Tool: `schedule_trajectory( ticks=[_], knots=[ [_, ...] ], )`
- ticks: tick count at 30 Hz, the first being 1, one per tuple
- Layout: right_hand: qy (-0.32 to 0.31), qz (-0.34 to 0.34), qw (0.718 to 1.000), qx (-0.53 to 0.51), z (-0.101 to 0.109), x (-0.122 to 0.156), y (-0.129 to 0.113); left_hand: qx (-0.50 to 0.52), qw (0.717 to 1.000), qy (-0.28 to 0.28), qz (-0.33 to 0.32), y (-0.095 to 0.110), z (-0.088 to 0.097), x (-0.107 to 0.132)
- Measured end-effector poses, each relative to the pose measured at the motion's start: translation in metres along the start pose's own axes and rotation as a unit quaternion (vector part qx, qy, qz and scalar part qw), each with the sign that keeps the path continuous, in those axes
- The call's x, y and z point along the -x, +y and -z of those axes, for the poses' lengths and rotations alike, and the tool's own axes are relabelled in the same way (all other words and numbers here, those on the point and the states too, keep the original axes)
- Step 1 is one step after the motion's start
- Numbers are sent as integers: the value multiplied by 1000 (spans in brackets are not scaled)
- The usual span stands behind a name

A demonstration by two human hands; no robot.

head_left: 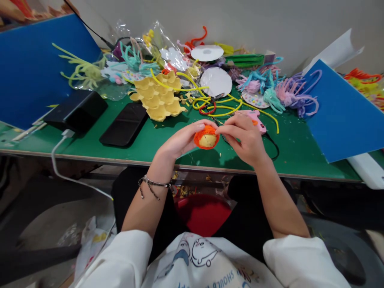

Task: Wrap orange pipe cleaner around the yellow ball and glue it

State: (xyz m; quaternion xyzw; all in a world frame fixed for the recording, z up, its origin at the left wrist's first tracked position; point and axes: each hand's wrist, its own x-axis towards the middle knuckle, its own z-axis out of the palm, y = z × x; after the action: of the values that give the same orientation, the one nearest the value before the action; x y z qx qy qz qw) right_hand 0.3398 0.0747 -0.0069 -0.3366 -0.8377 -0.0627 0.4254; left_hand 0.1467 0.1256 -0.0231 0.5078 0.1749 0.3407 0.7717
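While the left hand (183, 139) holds a yellow egg-carton piece (207, 141) with a fuzzy orange rim (205, 130), the right hand (246, 135) pinches at its edge, both close together over the green table (198, 159), a bumpy egg tray (160, 96) and pink glue gun (261, 125) behind.

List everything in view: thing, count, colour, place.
table: 1, green, mid-picture
orange piece: 1, orange, yellowish middle, in left hand
egg carton: 1, yellow, beyond left hand
phone: 1, black, left of egg carton
box: 1, black, left of phone
cable: 1, white, plugged into box
tool-like item: 1, pink, by right hand
plain discs: 2, white, table's back
stems: several, yellow, mid-table
fuzzy bundles: several, multicoloured, table's back
boards: 2, blue, table's ends
seat: 1, red, lower centre
sleeves: 2, white, bottom
left hand: 1, bare, holding orange piece
right hand: 1, bare, beside left
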Motion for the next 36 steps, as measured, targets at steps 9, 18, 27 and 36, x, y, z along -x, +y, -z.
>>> schedule_trajectory(
  ticks=[9, 18, 27, 36],
  knots=[
    [-43, 5, 998, 50, 1, 0, -11, -81, 996, -19, 29, 4, -2, 7],
    [-61, 3, 997, 56, 1, -2, -19, -116, 991, -69, 9, 0, 6, 5],
    [-45, 2, 998, 31, 2, -3, -19, -88, 993, -76, -2, -1, 5, 6],
    [-20, -20, 1000, -2, 8, -5, -18, -44, 995, -70, -56, 2, 5, 7]
  ],
)
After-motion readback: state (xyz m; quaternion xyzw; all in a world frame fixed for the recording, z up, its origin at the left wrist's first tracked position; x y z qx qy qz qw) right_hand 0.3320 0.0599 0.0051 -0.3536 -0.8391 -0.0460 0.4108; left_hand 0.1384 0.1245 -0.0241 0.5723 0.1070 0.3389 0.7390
